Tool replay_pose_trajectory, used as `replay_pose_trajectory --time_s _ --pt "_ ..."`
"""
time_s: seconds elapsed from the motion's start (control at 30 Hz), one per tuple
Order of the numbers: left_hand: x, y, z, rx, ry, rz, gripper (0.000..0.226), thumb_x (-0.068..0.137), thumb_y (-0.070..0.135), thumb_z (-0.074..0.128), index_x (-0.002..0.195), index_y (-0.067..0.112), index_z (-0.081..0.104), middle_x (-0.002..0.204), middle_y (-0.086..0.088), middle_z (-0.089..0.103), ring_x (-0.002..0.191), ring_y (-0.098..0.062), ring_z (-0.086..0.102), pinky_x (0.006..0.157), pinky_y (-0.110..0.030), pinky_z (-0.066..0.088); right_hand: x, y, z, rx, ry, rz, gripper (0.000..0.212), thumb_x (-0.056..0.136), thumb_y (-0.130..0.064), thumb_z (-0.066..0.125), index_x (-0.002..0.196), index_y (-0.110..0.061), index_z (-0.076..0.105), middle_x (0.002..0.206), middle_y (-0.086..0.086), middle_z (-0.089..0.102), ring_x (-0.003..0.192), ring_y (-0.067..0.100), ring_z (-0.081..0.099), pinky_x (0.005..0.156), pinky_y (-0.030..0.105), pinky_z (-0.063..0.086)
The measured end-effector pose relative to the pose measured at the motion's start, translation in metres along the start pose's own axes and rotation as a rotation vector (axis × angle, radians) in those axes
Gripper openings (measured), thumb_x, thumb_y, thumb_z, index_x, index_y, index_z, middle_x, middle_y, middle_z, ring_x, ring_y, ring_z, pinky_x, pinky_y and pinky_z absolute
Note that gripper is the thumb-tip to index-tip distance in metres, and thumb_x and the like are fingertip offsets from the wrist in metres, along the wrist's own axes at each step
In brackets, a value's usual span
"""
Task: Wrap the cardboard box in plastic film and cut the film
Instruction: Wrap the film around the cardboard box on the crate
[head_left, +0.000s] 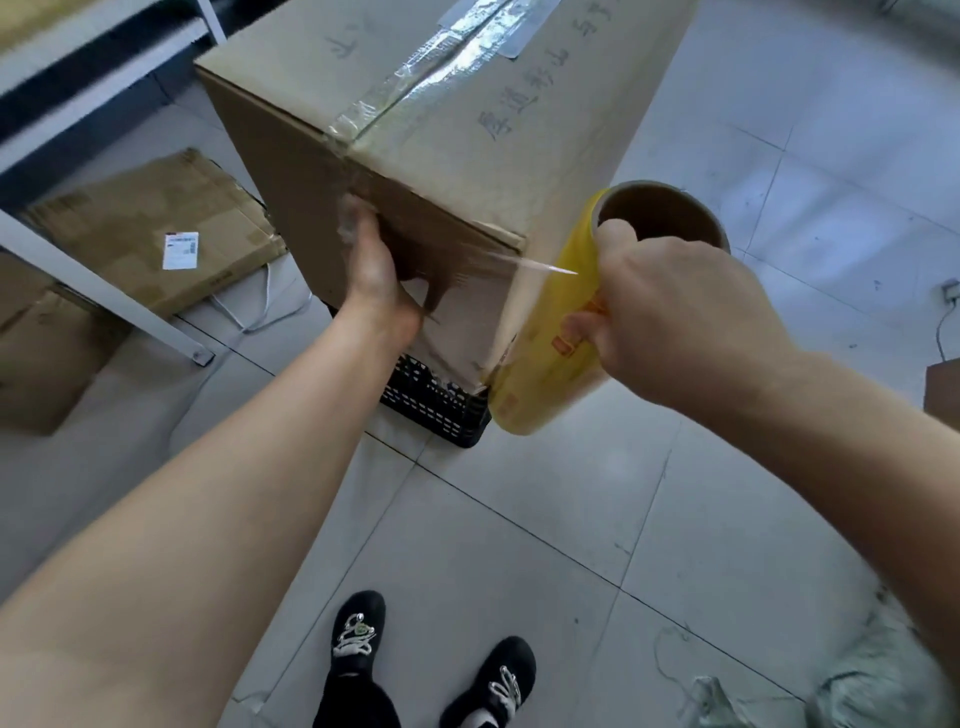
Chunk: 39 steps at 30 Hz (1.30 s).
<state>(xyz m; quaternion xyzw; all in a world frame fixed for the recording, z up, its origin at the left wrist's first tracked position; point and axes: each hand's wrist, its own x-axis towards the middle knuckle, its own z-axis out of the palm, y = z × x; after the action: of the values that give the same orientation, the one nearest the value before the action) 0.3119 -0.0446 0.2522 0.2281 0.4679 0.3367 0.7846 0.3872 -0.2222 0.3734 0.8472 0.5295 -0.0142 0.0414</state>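
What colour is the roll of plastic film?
Yellow roll of film with red markings, brown cardboard core; head view.

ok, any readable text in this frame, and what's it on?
Nothing reads cleanly.
Large brown cardboard box: handwritten dark characters on its top, too blurred to quote.
Yellow roll of plastic film: red marks, illegible.
Flattened cardboard sheet on the floor: white printed label, too small to read.

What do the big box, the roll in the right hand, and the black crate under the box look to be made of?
Box: matte brown cardboard, with glossy clear tape along its seam.
Roll: glossy yellowish plastic film on a brown, likely cardboard, core; a clear sheet stretches to the box.
Crate: probably moulded black plastic, judging by its lattice.
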Motion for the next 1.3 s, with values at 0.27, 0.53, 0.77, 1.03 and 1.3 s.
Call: replay_pose_trajectory --time_s 0.27,0.53,0.77,1.03,1.3 --pt "-0.009 0.004 0.006 -0.062 0.056 -0.015 0.047 0.095 0.057 0.041 0.083 0.018 0.064 0.082 -0.001 0.069 0.085 -0.019 0.062 0.101 -0.049 0.045 0.032 0.017 -0.001 0.019 0.030 -0.086 0.038 0.090 -0.037 0.060 0.090 -0.013 0.030 0.069 -0.001 0.034 0.067 0.026 0.037 0.052 0.032 0.022" --pt "-0.019 0.014 -0.015 0.008 0.087 -0.029 0.029 0.094 0.046 0.048 0.099 0.021 0.061 0.083 0.001 0.058 0.098 -0.018 0.059 0.095 -0.054 0.043 0.035 0.025 -0.001 0.036 0.040 -0.140 0.038 0.089 -0.040 0.060 0.088 -0.014 0.032 0.073 0.000 0.037 0.068 0.026 0.039 0.055 0.033 0.027" --pt "-0.033 -0.057 -0.041 -0.002 0.226 -0.131 0.015 0.095 0.021 0.046 0.093 0.019 0.061 0.091 -0.002 0.063 0.086 -0.015 0.059 0.095 -0.040 0.046 0.037 0.029 0.003 0.044 0.077 -0.164 0.037 0.090 -0.043 0.058 0.089 -0.015 0.033 0.074 0.000 0.040 0.067 0.025 0.039 0.055 0.032 0.028" --pt "-0.088 -0.112 0.006 0.823 -0.055 0.260 0.020 0.080 -0.002 0.053 0.072 0.016 0.052 0.070 -0.001 0.052 0.065 -0.013 0.044 0.056 -0.018 0.037 0.040 0.039 0.008 0.038 0.164 -0.267 0.036 0.089 -0.048 0.056 0.090 -0.018 0.036 0.070 -0.003 0.039 0.063 0.023 0.040 0.045 0.029 0.020" --pt "-0.118 0.026 0.090 1.147 -0.321 0.894 0.013 0.088 0.021 0.057 0.085 0.018 0.070 0.073 0.007 0.064 0.061 -0.007 0.055 0.057 -0.020 0.043 0.042 0.049 0.029 0.096 0.382 -0.291 0.029 0.059 -0.024 0.083 0.062 -0.015 0.056 0.041 -0.003 0.050 0.034 0.023 0.042 0.050 0.020 0.026"
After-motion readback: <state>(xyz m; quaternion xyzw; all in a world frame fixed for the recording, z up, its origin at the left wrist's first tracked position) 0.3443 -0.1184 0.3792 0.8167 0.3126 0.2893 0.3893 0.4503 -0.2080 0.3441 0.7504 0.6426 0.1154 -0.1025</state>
